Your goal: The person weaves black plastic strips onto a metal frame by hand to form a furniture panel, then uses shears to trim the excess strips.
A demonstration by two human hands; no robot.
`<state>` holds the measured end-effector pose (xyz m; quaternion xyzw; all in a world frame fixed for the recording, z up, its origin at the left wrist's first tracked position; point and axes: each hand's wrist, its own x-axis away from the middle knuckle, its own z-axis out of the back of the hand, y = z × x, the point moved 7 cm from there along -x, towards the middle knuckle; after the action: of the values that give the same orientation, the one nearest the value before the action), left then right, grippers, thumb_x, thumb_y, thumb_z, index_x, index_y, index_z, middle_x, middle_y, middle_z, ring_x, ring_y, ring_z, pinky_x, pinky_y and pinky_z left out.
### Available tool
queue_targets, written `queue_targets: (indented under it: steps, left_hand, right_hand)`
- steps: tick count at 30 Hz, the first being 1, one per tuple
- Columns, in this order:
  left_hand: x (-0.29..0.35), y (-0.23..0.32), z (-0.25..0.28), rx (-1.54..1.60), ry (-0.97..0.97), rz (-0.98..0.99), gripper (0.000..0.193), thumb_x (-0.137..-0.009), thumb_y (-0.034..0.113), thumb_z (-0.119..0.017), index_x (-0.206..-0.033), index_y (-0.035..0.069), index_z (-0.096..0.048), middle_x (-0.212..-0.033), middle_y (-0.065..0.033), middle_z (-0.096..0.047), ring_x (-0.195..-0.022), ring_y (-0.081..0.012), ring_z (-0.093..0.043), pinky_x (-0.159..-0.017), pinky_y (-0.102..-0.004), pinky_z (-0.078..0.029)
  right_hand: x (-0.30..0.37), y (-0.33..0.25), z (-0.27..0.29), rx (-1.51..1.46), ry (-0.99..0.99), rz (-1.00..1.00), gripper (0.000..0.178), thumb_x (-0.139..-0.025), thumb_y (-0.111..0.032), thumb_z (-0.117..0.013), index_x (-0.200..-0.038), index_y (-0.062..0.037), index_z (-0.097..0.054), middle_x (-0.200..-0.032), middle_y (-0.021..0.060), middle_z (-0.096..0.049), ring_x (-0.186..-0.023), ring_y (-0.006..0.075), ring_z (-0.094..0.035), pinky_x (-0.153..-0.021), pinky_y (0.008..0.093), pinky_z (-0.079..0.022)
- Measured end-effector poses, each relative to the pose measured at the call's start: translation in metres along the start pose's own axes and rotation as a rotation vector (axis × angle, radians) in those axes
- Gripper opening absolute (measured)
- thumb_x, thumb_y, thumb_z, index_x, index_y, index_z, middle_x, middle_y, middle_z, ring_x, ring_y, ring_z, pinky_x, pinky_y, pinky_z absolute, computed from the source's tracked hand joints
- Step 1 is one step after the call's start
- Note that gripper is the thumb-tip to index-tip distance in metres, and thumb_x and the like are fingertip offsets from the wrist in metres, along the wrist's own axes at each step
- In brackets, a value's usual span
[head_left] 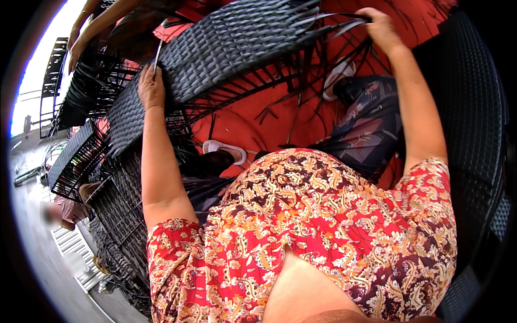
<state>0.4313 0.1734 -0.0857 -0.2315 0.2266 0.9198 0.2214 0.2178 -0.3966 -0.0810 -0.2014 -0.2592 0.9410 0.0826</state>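
A curved panel of dark grey woven plastic rattan spans the space in front of me, over a black frame of thin bars. My left hand is closed at its left part, fingers against the weave, with a thin pale metal rod sticking up from them. At the upper right, my right hand is closed on loose rattan strips, which run out from the panel's unfinished right end. These strips are stretched between the hand and the weave.
Cut strips are strewn over the red floor covering around my shoes. A large black woven piece stands close on my right. More woven furniture is stacked at left. Another person's arms reach in at the upper left; a further person is lower left.
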Motion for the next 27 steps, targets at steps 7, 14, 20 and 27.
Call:
queue_targets:
  steps: [7,14,20,27]
  left_hand:
    - [-0.001,0.004,-0.009,-0.045,0.031,0.028,0.03,-0.086,0.035,-0.055,-0.107,0.016,-0.064,-0.12,-0.0124,-0.056,-0.11,-0.0316,-0.052,-0.092,-0.0375,-0.041]
    - [0.0,-0.024,-0.024,0.125,-0.02,0.061,0.029,-0.085,0.031,-0.058,-0.107,0.013,-0.064,-0.119,-0.013,-0.057,-0.107,-0.0289,-0.055,-0.091,-0.034,-0.041]
    - [0.016,-0.023,-0.025,0.424,-0.227,0.302,0.029,-0.088,0.028,-0.057,-0.109,0.01,-0.062,-0.115,-0.0129,-0.059,-0.108,-0.0244,-0.056,-0.092,-0.0294,-0.04]
    - [0.035,0.022,0.007,0.055,-0.14,0.045,0.029,-0.086,0.025,-0.056,-0.11,0.008,-0.06,-0.123,-0.0125,-0.053,-0.113,-0.0302,-0.05,-0.095,-0.0352,-0.039]
  right_hand:
    - [-0.033,0.044,0.138,0.755,0.109,0.055,0.043,-0.077,-0.008,-0.06,-0.116,-0.0233,-0.055,-0.112,0.0064,-0.058,-0.11,0.0246,-0.052,-0.087,0.0407,-0.044]
    - [0.005,0.03,0.078,0.859,-0.301,-0.346,0.078,-0.072,0.004,-0.05,-0.137,-0.0341,-0.03,-0.145,0.0007,-0.026,-0.135,0.0228,-0.021,-0.103,0.0484,-0.027]
    - [-0.006,-0.074,0.048,0.288,0.028,0.19,0.054,-0.08,-0.01,-0.055,-0.131,-0.0195,-0.043,-0.139,0.0086,-0.036,-0.129,0.0264,-0.034,-0.105,0.0374,-0.03]
    - [0.003,-0.182,-0.012,0.068,0.074,0.48,0.037,-0.075,-0.013,-0.062,-0.111,-0.0073,-0.056,-0.123,0.0118,-0.051,-0.114,0.029,-0.048,-0.097,0.038,-0.039]
